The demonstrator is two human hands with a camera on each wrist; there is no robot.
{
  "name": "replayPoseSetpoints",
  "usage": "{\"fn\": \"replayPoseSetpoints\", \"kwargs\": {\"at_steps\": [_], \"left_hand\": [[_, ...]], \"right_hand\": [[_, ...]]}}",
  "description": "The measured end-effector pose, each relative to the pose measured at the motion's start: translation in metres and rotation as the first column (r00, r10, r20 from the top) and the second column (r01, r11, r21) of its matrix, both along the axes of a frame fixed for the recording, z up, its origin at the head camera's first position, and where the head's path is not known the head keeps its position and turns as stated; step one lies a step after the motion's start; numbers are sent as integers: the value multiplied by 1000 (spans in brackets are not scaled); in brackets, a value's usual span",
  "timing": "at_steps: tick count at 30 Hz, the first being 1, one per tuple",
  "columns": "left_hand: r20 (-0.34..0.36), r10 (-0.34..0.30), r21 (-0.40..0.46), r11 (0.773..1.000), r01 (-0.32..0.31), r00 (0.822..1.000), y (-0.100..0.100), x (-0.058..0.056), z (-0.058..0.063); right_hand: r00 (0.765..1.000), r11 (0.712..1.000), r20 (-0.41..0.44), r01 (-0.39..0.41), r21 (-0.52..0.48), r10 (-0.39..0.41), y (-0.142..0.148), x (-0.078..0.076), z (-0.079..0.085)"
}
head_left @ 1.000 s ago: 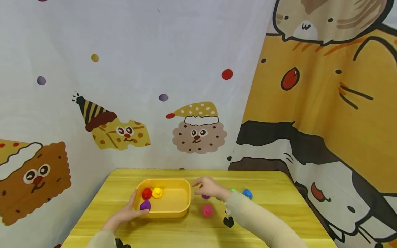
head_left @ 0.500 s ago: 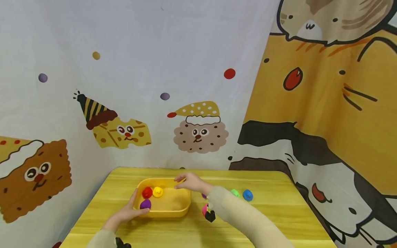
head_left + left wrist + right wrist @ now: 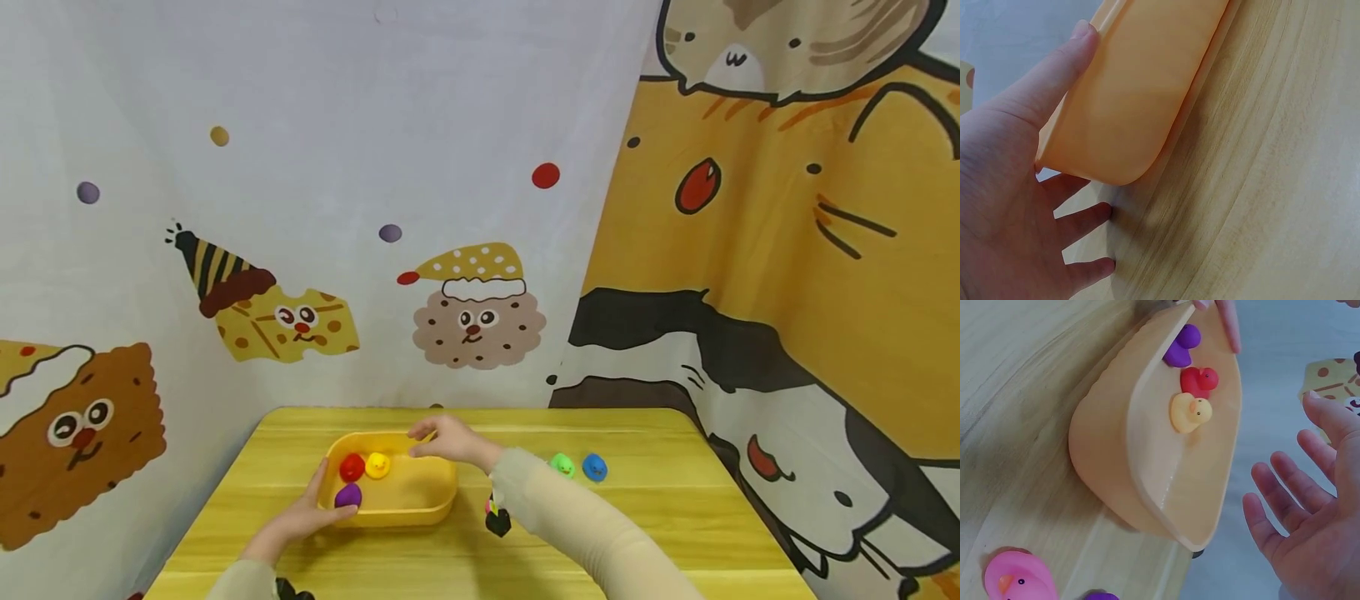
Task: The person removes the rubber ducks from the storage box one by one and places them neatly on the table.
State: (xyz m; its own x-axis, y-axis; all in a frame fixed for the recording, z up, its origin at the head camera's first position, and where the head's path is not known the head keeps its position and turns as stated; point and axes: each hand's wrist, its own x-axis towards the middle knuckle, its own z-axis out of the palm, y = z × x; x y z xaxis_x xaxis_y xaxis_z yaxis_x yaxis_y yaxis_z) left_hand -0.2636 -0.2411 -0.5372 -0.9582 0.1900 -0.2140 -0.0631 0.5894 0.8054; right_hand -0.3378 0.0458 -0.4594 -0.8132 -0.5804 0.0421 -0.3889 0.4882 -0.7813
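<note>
A yellow plastic basin (image 3: pixel 397 518) holds a red rubber duck (image 3: pixel 352 467), a yellow rubber duck (image 3: pixel 377 465) and a purple rubber duck (image 3: pixel 348 497) toward its left end. My left hand (image 3: pixel 300 514) grips the basin's near left corner, thumb on the front rim and fingers around the end; in the left wrist view the fingers (image 3: pixel 1085 226) spread below the basin wall. Over the basin's far right side hovers my right hand (image 3: pixel 450 440), fingers loosely bent and holding nothing. The right wrist view shows its palm (image 3: pixel 1329 544) beside the basin's rim.
On the wooden table (image 3: pixel 660 533), right of the basin, lie a green duck (image 3: pixel 562 465) and a blue duck (image 3: pixel 595 467). A pink duck (image 3: pixel 1021 578) and another purple one (image 3: pixel 1102 595) lie near the basin's right end. A cartoon-printed curtain (image 3: pixel 465 150) hangs behind.
My right hand has moved left, from beside the basin's right end to over its far right rim. The left hand keeps its grip, and the ducks in the basin stay put.
</note>
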Motion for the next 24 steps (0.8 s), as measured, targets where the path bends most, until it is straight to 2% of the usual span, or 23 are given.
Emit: {"fn": "replayPoseSetpoints", "kwargs": {"at_steps": [12, 19, 24], "left_hand": [[7, 28, -30, 999, -28, 1000, -1, -2, -3], [-4, 24, 5, 1000, -24, 1000, -2, -3, -3], [-5, 26, 22, 999, -26, 1000, -3, -1, -5]], "right_hand": [[1000, 997, -14, 22, 76, -21, -13, -7, -19], [997, 993, -69, 31, 115, -23, -34, -13, -32], [997, 991, -65, 39, 128, -30, -49, -15, -40]]}}
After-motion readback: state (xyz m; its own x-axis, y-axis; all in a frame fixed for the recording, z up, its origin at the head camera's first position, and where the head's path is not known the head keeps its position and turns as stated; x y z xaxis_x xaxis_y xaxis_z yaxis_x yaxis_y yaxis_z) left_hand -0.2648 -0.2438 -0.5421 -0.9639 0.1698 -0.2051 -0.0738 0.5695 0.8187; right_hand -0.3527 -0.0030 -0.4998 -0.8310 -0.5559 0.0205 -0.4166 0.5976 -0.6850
